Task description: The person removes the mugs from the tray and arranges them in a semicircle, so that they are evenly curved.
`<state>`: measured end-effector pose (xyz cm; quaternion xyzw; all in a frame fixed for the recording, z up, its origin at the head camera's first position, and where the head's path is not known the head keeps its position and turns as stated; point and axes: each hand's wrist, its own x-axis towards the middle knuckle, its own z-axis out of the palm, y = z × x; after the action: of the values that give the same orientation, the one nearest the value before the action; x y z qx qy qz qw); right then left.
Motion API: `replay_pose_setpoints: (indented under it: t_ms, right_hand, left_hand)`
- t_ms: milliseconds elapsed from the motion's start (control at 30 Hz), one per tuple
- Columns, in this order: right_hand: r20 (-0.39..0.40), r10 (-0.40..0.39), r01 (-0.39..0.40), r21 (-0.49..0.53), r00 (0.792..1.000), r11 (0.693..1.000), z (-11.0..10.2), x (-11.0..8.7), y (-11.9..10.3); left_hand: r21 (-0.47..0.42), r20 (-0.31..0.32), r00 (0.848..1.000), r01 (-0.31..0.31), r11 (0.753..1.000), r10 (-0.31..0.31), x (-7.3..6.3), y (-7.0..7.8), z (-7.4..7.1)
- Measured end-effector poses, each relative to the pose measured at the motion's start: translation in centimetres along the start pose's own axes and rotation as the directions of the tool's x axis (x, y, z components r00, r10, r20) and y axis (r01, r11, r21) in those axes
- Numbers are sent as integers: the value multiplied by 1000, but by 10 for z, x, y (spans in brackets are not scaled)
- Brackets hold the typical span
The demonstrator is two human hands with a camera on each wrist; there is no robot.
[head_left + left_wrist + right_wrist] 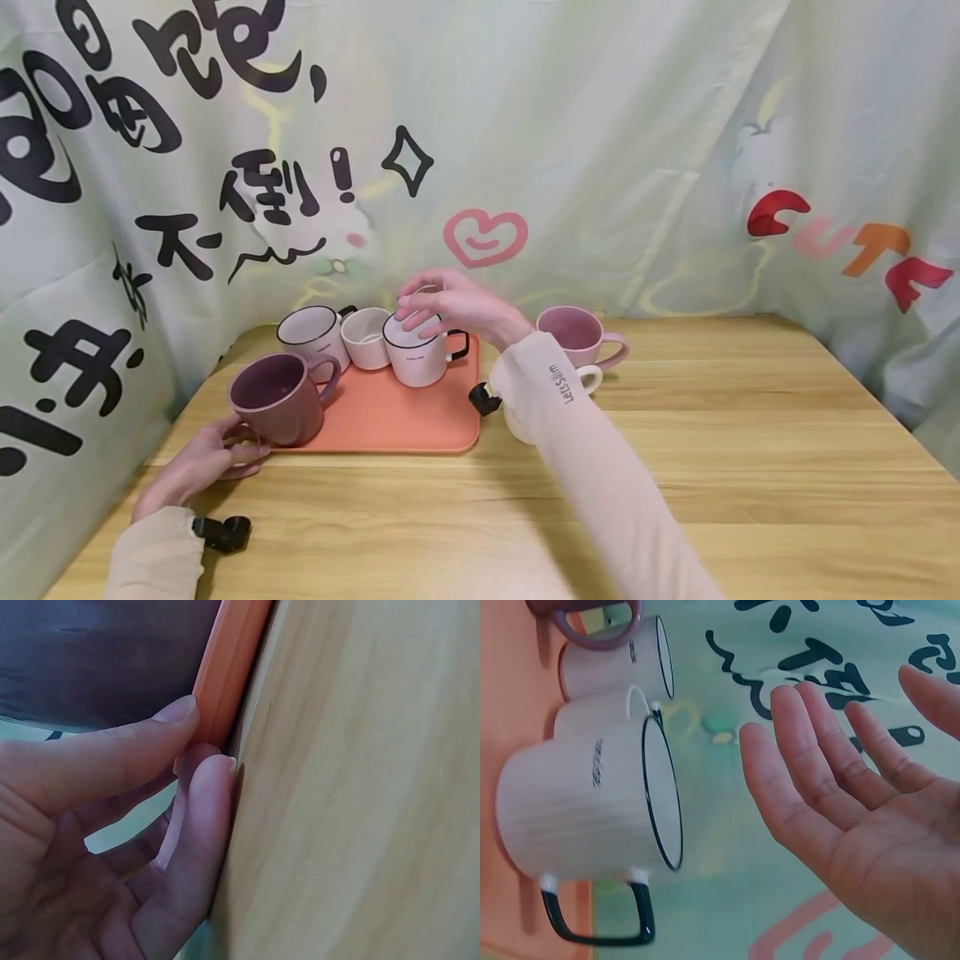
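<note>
My left hand [213, 457] pinches the near left corner of the orange tray [390, 417], thumb on top and fingers below the edge [217, 690]. Right beside that thumb stands a dark purple mug [281, 404], its handle turned right. Over the right-hand white mug [417, 358], which has a black rim and handle, hovers my right hand [453, 304]. In the right wrist view that hand [855, 780] has its fingers spread, holds nothing and is apart from the mug. A small white cup [367, 340] and another black-rimmed white mug [309, 333] stand in line along the tray's back.
Right of the tray, on the wooden table [720, 433], stands a pink mug [573, 333]. In front of it a cream mug [592, 382] is mostly hidden by my right sleeve. A printed curtain [600, 125] closes off the back and sides.
</note>
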<state>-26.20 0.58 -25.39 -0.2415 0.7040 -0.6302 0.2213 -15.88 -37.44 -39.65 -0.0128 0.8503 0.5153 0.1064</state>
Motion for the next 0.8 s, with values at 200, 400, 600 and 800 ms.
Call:
replay_pose_setpoints:
  t_ms: [200, 400, 600, 800]
  right_hand:
    - [29, 12, -12, 11, 1000, 1000, 12, 6, 5]
    - [42, 30, -31, 29, 999, 999, 23, 9, 12]
    - [83, 48, -52, 54, 995, 997, 36, 14, 21]
    - [108, 56, -62, 56, 993, 997, 48, 20, 31]
  left_hand:
    - [-12, 3, 1000, -6, 1000, 6, 0, 0, 0]
    - [-3, 5, 1000, 0, 1000, 0, 2, 1, 1]
    - [14, -3, 1000, 5, 1000, -5, 2, 2, 1]
    - [21, -6, 1000, 7, 1000, -7, 0, 1, 0]
